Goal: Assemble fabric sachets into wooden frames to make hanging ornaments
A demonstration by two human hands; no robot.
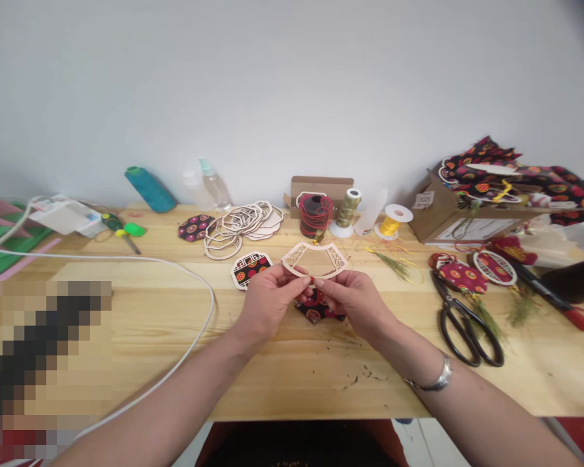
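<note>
Both my hands hold a thin fan-shaped wooden cut-out frame just above the wooden table. My left hand pinches its lower left edge and my right hand pinches its lower right edge. Under my hands lies a piece of dark patterned fabric. A wooden frame backed with patterned fabric rests just left of my left hand.
A pile of wooden frames sits behind. Thread spools, a yellow spool and bottles line the wall. Black scissors lie at right, beside finished fabric pieces and a cardboard box. A white cable crosses the left.
</note>
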